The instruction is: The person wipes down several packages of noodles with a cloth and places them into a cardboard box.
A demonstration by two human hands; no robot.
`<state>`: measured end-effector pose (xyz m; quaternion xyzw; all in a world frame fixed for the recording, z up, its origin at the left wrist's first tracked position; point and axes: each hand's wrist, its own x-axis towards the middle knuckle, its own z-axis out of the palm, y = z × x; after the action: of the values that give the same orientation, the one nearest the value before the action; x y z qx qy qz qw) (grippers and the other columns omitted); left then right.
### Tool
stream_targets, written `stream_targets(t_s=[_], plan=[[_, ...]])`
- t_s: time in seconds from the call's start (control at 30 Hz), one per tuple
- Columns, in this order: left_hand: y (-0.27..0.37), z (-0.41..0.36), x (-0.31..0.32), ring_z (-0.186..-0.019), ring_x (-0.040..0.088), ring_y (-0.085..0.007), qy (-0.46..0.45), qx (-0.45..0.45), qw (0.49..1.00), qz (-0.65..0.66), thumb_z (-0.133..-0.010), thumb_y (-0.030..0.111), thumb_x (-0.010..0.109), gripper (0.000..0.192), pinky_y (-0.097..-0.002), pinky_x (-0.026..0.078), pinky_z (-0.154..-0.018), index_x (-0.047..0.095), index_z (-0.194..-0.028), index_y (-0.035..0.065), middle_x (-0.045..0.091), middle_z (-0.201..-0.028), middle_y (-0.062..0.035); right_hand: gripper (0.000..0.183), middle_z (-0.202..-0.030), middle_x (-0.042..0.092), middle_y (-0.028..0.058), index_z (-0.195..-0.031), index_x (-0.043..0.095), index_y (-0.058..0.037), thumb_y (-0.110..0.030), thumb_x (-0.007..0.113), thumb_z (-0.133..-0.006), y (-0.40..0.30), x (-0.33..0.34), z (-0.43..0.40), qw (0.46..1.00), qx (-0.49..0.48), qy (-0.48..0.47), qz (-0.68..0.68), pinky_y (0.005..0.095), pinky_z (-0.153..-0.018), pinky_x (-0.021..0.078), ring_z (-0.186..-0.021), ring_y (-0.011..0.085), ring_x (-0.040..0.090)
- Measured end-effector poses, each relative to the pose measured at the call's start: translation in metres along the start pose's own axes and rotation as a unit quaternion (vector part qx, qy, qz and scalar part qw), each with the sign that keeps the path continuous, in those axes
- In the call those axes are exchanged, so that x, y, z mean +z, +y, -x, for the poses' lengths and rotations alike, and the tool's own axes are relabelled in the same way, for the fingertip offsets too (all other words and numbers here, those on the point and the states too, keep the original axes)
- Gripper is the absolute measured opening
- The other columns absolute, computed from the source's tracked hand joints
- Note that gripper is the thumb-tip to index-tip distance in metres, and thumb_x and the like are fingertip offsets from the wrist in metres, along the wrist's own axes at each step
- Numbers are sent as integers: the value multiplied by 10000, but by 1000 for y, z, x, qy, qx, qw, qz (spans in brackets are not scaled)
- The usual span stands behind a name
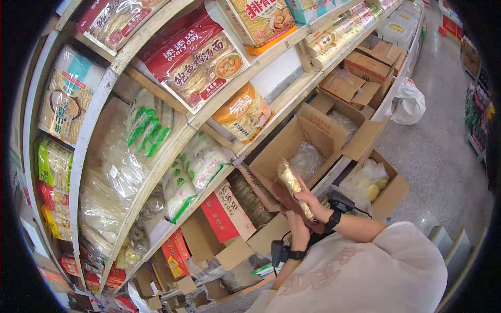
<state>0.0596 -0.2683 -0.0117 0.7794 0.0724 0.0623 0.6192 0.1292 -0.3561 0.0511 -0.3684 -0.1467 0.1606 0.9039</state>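
Observation:
Both hands hold a plastic packet seen nearly edge-on, dark red on one face and pale yellow on the other, probably dried noodles. My right hand grips its pale side, fingers wrapped on the film. My left hand is at the lower end, against the dark red face. The packet is tilted beside an open cardboard box that has clear plastic film inside. The packet's printed front is hidden from this angle.
Wooden shelves carry bagged noodles, white-and-green bags and rolled packs. Opened cartons line the lower level. A box with bagged yellow items and a white plastic bag stand near the aisle floor.

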Motion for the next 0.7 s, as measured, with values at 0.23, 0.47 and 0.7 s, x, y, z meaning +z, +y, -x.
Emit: stream_targets(t_s=[0.23, 0.47, 0.7], plan=[[40, -64, -41, -1108, 372, -186, 41, -37, 939, 339, -912, 286, 349, 449, -309, 319, -916, 284, -1265, 17, 369, -1235, -77, 628, -1277, 359, 97, -1313, 249, -63, -258, 485, -765, 1, 14, 20, 978, 141, -17, -151, 298, -966, 283, -1154, 195, 372], [50, -30, -42, -1072, 416, -212, 63, -33, 989, 127, -887, 230, 429, 448, -291, 298, -920, 334, -1230, -42, 421, -1206, -125, 453, -1076, 545, 100, -1171, 437, -30, -286, 442, -797, 7, -8, 17, 908, 183, 33, -376, 319, -799, 443, -920, 202, 559], [4, 6, -48, -913, 533, -286, 74, -17, 996, -44, -868, 248, 453, 365, -322, 394, -776, 472, -1042, -73, 554, -956, -220, 415, -1032, 542, 104, -1126, 453, -40, -274, 472, -785, 27, 6, 2, 931, 91, 116, -333, 342, -821, 419, -932, 227, 529]])
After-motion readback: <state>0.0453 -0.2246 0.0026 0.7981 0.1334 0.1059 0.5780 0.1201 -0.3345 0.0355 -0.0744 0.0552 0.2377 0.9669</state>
